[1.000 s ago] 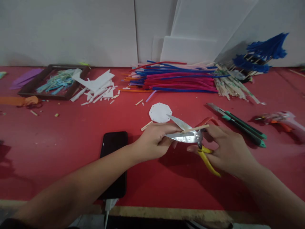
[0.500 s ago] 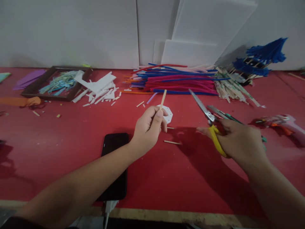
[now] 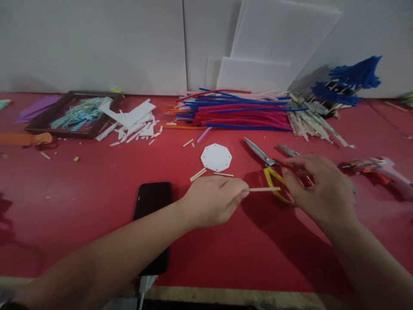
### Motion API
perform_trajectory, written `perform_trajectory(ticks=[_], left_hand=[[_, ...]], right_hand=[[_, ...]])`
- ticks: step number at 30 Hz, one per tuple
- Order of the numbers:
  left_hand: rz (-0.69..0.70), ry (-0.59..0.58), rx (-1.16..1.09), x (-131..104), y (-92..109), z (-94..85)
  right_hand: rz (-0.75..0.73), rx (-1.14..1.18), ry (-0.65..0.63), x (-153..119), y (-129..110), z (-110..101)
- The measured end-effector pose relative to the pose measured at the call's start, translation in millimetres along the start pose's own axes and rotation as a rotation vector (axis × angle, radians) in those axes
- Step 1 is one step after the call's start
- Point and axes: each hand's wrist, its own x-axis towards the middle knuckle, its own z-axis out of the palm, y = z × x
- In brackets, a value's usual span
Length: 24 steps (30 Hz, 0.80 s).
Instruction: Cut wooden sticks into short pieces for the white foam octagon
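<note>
My left hand is closed, with a short thin wooden stick pinched between thumb and fingers. The stick points right, its end overlapping the yellow loop of the scissors. My right hand is curled around the scissors' red handle, the thumb off the yellow loop; the blades point up and left. Beyond my left hand lies a white octagonal disc with small holes near its rim. Short cut sticks lie just below it, another stick beside them.
A black phone with a cable lies left of my hand. Pipe cleaners are heaped at the back, beside wrapped sticks. White scraps and a brown frame sit left. A glue gun and a cutter lie right.
My left hand has turned over and moved right, swinging the stick from upright to level. The scissors have come lower and left, and the right thumb has left the yellow loop.
</note>
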Motion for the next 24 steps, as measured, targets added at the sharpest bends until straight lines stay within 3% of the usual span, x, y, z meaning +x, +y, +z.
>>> perform_trajectory(ticks=[2, 4, 6, 8, 15, 24], left_hand=[[0.105, -0.015, 0.202, -0.8, 3.6, 1.3], [0.165, 0.006, 0.355, -0.6, 5.7, 1.7], [0.164, 0.042, 0.437, -0.1, 6.1, 2.0], [0.143, 0.065, 0.465, 0.2, 5.4, 3.3], [0.098, 0.040, 0.434, -2.2, 5.6, 9.8], [0.087, 0.023, 0.393, -3.4, 9.9, 5.6]], right_hand=[[-0.020, 0.254, 0.043, -3.2, -12.0, -3.9], [-0.094, 0.420, -0.109, -6.7, -24.3, -6.8], [-0.171, 0.385, -0.265, -9.8, -34.1, -6.5], [-0.233, 0.281, -0.319, -12.0, -39.8, -2.9], [-0.451, 0.113, -0.136, -12.3, -44.5, 5.9], [-0.460, 0.119, -0.101, -15.3, -53.3, 3.5]])
